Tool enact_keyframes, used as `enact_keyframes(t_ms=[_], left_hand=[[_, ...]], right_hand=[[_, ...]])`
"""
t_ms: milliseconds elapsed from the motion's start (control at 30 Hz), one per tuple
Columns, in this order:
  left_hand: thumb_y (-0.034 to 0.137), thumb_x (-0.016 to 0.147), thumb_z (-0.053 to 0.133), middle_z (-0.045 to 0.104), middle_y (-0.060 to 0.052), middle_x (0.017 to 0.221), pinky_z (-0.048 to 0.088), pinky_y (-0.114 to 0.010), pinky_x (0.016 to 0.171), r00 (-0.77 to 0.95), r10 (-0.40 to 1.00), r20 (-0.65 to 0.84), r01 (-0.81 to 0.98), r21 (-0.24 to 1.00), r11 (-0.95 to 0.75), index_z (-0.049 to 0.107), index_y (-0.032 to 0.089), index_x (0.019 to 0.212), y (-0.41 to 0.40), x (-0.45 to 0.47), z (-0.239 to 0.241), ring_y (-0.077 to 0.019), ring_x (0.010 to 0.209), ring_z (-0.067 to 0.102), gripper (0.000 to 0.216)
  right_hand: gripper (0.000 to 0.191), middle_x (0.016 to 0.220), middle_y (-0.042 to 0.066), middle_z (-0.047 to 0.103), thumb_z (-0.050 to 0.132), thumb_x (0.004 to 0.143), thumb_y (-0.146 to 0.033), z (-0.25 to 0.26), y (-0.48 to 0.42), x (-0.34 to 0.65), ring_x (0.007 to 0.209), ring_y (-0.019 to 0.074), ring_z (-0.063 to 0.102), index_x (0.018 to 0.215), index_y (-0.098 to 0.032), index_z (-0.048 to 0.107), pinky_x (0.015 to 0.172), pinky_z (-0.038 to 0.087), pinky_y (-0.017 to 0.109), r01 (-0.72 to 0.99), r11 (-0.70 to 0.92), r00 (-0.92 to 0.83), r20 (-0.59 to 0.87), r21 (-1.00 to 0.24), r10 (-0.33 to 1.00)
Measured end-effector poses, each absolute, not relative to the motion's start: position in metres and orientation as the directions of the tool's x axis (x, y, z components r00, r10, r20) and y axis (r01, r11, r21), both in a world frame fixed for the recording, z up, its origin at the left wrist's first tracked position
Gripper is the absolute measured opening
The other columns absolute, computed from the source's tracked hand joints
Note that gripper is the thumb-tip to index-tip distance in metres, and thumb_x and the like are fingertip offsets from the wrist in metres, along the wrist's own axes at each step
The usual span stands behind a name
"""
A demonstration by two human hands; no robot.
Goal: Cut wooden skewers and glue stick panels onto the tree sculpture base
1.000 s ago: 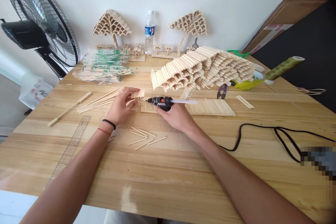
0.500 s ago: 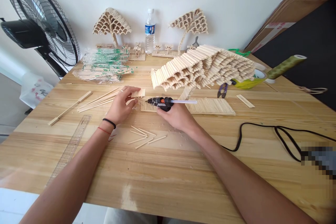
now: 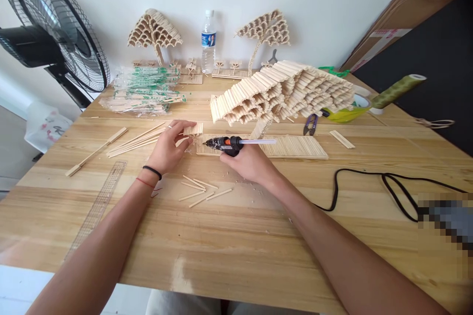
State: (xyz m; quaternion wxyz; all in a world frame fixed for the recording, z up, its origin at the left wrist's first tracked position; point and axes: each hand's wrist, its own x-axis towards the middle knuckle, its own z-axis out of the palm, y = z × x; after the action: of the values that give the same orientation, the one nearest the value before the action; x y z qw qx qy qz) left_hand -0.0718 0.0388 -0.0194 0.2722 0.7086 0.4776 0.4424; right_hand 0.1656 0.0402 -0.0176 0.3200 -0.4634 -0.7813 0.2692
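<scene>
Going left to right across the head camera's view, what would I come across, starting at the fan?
Fan → left hand → glue gun, held in the right hand → purple-handled snips → flat strip of sticks → olive-green roll.

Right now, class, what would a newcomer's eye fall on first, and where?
The big stick canopy, slanting over the slatted base right of centre, stands out first. At centre, the right hand holds a glue gun, its nozzle near the small stick piece in the left hand. A fan fills the upper left.
</scene>
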Motion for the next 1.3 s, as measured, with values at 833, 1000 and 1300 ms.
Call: enact_keyframes(t_ms=[833,1000,1300], left_hand=[[0.023,0.092,0.060,0.062,-0.008,0.123,0.055,-0.039,0.104,0.172,0.891,0.420,0.465,0.763,-0.449,0.066,0.023,0.124,0.042,-0.063,-0.019,-0.0221,0.119,0.063,0.032],[0.023,0.093,0.058,0.061,-0.008,0.124,0.055,-0.038,0.104,0.176,0.889,0.422,0.492,0.745,-0.451,0.067,0.023,0.124,0.043,-0.061,-0.019,-0.0214,0.118,0.062,0.032],[0.025,0.094,0.059,0.059,-0.009,0.126,0.054,-0.038,0.105,0.216,0.896,0.387,0.481,0.757,-0.443,0.066,0.023,0.127,0.041,-0.061,-0.016,-0.0219,0.121,0.060,0.034]], right_hand=[[0.022,0.107,0.005,0.079,0.067,0.089,-0.029,-0.008,0.040,0.190,0.105,0.0263,0.070,0.108,-0.022,0.076,0.099,0.051,0.042,0.410,0.428,-0.511,0.185,-0.805,0.839],[0.020,0.104,0.005,0.079,0.067,0.089,-0.030,-0.008,0.042,0.192,0.101,0.0257,0.070,0.105,-0.021,0.076,0.097,0.052,0.040,0.401,0.434,-0.523,0.188,-0.807,0.831],[0.021,0.110,0.005,0.078,0.066,0.089,-0.026,-0.008,0.046,0.195,0.103,0.0263,0.069,0.107,-0.021,0.075,0.095,0.052,0.040,0.392,0.425,-0.507,0.194,-0.816,0.840]])
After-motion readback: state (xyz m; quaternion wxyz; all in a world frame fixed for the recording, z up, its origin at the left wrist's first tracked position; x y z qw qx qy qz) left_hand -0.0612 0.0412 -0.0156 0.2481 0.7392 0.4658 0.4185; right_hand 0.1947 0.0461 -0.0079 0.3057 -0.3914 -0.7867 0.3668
